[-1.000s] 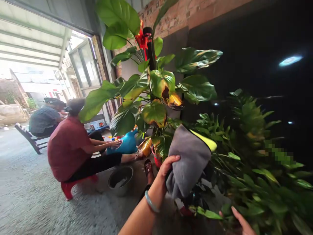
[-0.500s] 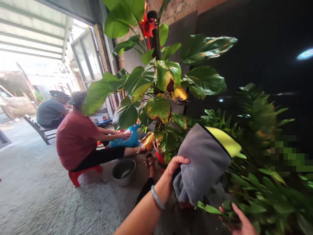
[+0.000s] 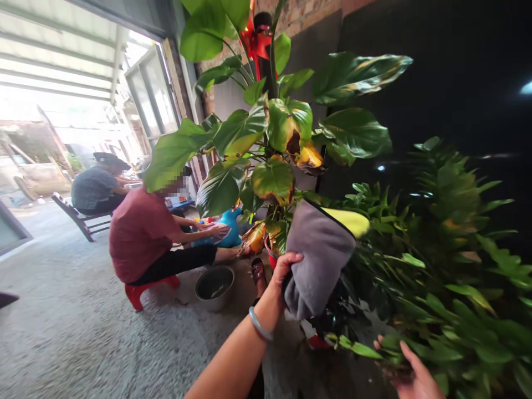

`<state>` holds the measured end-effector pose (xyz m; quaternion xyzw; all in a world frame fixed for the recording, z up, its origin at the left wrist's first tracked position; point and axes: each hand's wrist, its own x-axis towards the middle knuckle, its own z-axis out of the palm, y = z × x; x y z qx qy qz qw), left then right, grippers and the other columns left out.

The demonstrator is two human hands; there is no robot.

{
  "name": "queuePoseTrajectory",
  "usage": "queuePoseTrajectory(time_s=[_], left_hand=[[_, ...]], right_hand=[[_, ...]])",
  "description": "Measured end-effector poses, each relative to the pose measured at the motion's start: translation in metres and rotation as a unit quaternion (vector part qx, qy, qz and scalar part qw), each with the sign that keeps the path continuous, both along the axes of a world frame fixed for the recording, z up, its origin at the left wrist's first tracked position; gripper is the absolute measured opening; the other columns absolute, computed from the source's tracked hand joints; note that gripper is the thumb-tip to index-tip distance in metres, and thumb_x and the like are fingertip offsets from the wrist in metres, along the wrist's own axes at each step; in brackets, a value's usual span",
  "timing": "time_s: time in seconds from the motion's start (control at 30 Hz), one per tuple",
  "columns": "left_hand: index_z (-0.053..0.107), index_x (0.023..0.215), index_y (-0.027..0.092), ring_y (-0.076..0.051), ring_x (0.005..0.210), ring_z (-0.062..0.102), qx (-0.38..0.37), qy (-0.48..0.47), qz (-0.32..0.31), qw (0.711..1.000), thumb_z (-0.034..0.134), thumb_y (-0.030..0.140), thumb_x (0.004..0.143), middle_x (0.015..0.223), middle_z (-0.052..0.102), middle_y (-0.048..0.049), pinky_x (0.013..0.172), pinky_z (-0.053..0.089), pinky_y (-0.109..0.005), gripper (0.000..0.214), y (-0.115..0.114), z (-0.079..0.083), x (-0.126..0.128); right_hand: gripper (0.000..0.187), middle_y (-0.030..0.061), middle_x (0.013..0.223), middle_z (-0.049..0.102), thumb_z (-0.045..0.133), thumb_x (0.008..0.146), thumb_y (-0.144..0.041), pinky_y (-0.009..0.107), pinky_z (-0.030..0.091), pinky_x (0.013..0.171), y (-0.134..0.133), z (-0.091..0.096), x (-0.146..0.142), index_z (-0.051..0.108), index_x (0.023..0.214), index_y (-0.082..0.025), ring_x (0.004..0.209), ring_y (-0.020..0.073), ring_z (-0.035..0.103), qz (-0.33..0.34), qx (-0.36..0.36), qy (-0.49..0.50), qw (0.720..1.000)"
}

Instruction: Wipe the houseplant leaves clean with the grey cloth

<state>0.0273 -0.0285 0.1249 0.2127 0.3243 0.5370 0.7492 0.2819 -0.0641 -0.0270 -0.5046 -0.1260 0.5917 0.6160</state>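
My left hand (image 3: 282, 274) is closed on a grey cloth with a yellow-green corner (image 3: 320, 257) and holds it up in front of a bushy narrow-leaved plant (image 3: 440, 266). A pale bangle sits on that wrist. My right hand (image 3: 411, 371) shows only partly at the bottom edge, fingers stretched out beneath the low leaves and touching them. Behind the cloth rises a tall potted plant (image 3: 266, 138) with broad green leaves, some yellowed and brown, on a dark pole with a red bow at the top.
A person in a dark red shirt (image 3: 143, 238) sits on a low red stool, hands on a blue object (image 3: 222, 233). A metal bowl (image 3: 215, 285) stands on the rough concrete floor. Another person sits on a chair further back. Brick wall behind, dark surface at right.
The view has shifted slightly; my left hand has moved the cloth a little left and up. My right hand stays low under the leaves.
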Motion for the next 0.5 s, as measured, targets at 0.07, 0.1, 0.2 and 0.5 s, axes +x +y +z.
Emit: queuePoseTrajectory(time_s=[0.07, 0.1, 0.2, 0.5], left_hand=[[0.064, 0.079, 0.014, -0.017, 0.059, 0.061, -0.016, 0.016, 0.050, 0.998, 0.066, 0.025, 0.055, 0.063, 0.066, -0.0007, 0.068, 0.048, -0.028, 0.027, 0.005, -0.004, 0.004], [0.063, 0.078, 0.015, -0.015, 0.055, 0.059, -0.028, 0.038, 0.057, 0.997, 0.066, 0.021, 0.054, 0.062, 0.066, 0.0003, 0.065, 0.047, -0.027, 0.025, 0.004, -0.012, 0.008], [0.063, 0.073, 0.014, -0.016, 0.049, 0.057, -0.063, 0.076, 0.031, 0.995, 0.058, 0.011, 0.049, 0.054, 0.062, 0.0010, 0.059, 0.046, -0.027, 0.024, -0.012, -0.040, 0.008], [0.066, 0.079, 0.015, -0.020, 0.061, 0.065, -0.011, -0.037, 0.159, 0.986, 0.061, 0.031, 0.063, 0.063, 0.068, -0.0022, 0.064, 0.052, -0.031, 0.023, 0.007, -0.010, -0.042]], right_hand=[[0.028, 0.0018, 0.063, 0.071, 0.073, 0.050, -0.034, 0.036, 0.057, 0.054, -0.001, 0.006, -0.007, 0.064, 0.074, -0.022, 0.060, 0.0244, 0.067, -0.019, -0.008, 0.029, 0.999], [0.027, 0.0016, 0.062, 0.071, 0.073, 0.050, -0.033, 0.036, 0.056, 0.053, -0.001, 0.006, -0.009, 0.064, 0.073, -0.023, 0.058, 0.0241, 0.067, -0.024, -0.011, 0.037, 0.999], [0.025, 0.0031, 0.063, 0.071, 0.072, 0.052, -0.037, 0.041, 0.058, 0.057, 0.000, -0.007, -0.009, 0.063, 0.071, -0.024, 0.062, 0.0271, 0.068, -0.004, -0.009, 0.024, 1.000], [0.025, 0.0011, 0.065, 0.072, 0.076, 0.051, -0.032, 0.038, 0.058, 0.051, 0.006, -0.019, 0.004, 0.065, 0.072, -0.022, 0.060, 0.0259, 0.068, 0.003, -0.009, 0.039, 0.999]])
